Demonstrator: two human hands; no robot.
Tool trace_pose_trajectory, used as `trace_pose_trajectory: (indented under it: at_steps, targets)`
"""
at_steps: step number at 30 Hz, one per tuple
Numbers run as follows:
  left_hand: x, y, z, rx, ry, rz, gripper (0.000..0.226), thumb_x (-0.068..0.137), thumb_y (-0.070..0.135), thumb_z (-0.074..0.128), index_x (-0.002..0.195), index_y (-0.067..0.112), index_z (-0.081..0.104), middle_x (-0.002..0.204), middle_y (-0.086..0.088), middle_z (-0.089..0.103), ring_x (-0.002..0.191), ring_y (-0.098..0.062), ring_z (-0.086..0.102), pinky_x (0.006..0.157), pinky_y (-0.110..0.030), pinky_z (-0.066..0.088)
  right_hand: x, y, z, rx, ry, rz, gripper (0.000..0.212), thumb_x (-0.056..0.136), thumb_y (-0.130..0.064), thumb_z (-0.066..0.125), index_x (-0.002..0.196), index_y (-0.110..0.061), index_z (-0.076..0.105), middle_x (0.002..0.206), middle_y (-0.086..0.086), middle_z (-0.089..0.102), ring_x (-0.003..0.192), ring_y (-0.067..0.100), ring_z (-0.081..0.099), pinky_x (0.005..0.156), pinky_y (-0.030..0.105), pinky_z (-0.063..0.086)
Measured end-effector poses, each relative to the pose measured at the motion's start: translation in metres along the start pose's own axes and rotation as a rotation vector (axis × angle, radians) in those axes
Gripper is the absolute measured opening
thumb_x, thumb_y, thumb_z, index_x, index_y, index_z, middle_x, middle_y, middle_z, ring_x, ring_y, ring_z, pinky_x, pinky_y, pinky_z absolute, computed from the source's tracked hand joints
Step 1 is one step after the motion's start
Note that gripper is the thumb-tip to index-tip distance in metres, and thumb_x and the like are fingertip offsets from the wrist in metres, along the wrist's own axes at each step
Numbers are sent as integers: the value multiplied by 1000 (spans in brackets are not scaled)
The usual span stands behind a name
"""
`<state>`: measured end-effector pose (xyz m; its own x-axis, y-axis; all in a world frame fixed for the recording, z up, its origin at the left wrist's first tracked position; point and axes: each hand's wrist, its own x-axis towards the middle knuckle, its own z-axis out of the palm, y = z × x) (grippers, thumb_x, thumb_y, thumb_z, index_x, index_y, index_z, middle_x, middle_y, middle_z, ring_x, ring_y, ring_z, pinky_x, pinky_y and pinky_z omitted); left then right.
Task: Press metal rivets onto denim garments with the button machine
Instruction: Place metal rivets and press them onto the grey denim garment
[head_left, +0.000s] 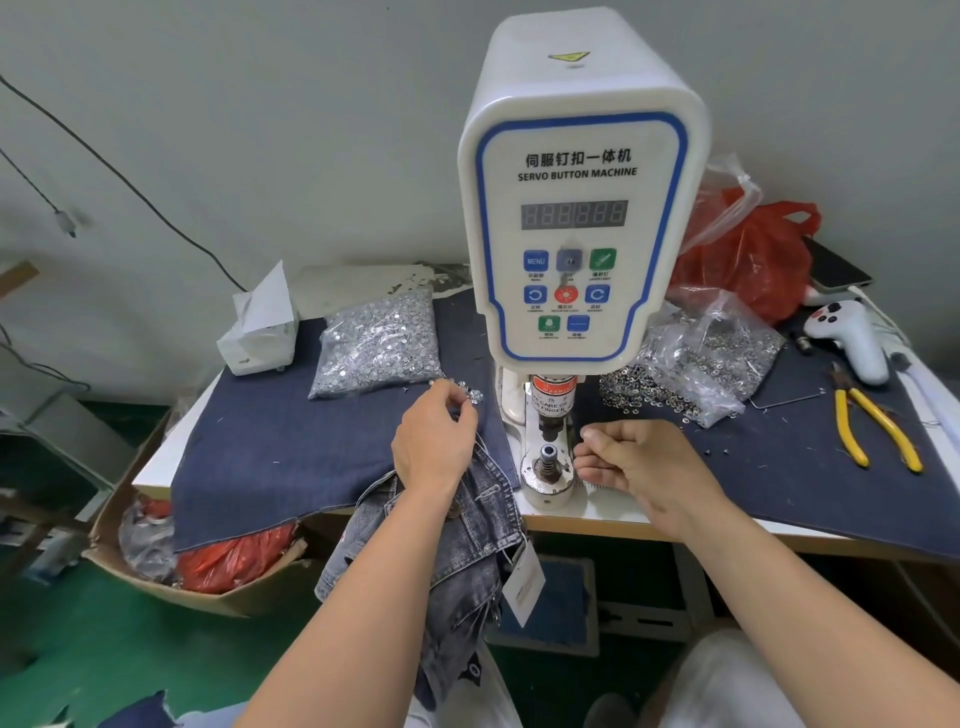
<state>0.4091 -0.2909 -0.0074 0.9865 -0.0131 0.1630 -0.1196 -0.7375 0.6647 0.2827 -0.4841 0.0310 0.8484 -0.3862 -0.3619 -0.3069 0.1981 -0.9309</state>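
Fingers on the left hand (434, 441) pinch small rivets (470, 393) left of the servo button machine (576, 218); right hand (636, 462) curls loosely beside the die (548, 460), grip contents unclear.

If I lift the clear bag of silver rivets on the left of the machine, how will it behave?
The bag of silver rivets is bulging full of metal pieces, so it is probably heavy for its size. Its thin clear plastic looks soft, so it would likely sag and shift. Loose rivets near the left hand suggest it may spill.

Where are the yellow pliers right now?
In the head view, the pliers lie on the denim cloth at the table's far right, just in front of the white controller.
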Motion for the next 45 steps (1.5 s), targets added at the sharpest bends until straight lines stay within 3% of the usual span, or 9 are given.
trace_pose_trajectory:
  at_steps: [13,17,22,27,31,36,40,42,45]
  targets:
    - [-5,2,-5,-53,-36,37,8,100,36,58,95,42,58,87,24,63,83,-12,63,70,-34,42,-8,-6,9,118,-119,58,17,96,-13,70,86,1,73,73,10,71,62,13,68,58,21,57]
    - [-9,4,-10,-85,-78,48,8,99,33,59,93,36,59,87,19,66,82,-3,61,70,-34,43,-13,-9,13,183,-151,128,11,93,-8,72,87,2,73,71,12,70,58,15,67,53,22,56]
    - [-15,7,-20,-114,-138,126,11,100,29,59,90,32,59,83,10,66,83,-7,61,63,-27,40,-16,-15,13,327,-213,258,10,92,-5,71,86,3,71,70,12,70,56,15,68,50,22,56]
    - [-25,7,-31,-140,-167,195,12,100,26,61,89,33,61,85,16,66,86,-4,59,64,-19,43,-17,-15,14,464,-255,370,8,92,-2,69,93,5,70,75,13,71,59,15,70,48,23,57]
    - [-34,5,-35,-138,-189,269,17,99,24,61,85,34,58,86,16,65,84,-10,61,66,-24,45,-17,-12,15,505,-275,387,8,91,-2,69,90,6,73,78,15,72,62,17,71,49,24,58]
    - [-48,8,-35,-158,-210,373,16,99,22,64,88,34,61,85,15,64,84,-8,62,69,-26,50,-17,-15,16,526,-280,411,23,91,-1,68,72,4,79,78,15,73,63,18,72,50,24,58]
    - [-54,12,-35,-208,-207,414,16,97,23,66,90,37,63,86,14,65,80,-10,62,65,-19,45,-18,-13,13,567,-296,415,19,92,-1,66,78,6,78,84,18,74,65,18,73,51,24,58]
    - [-57,14,-36,-241,-211,429,18,97,23,68,91,39,64,87,13,66,82,-11,63,67,-20,47,-19,-11,10,527,-269,375,16,91,-2,68,82,6,79,87,19,75,63,17,72,51,23,58]
    - [-63,15,-37,-269,-248,458,15,97,20,71,94,34,66,88,12,67,87,-15,64,75,-31,53,-23,-6,6,281,-146,225,13,89,-8,74,93,3,79,79,14,73,54,11,65,49,20,53]
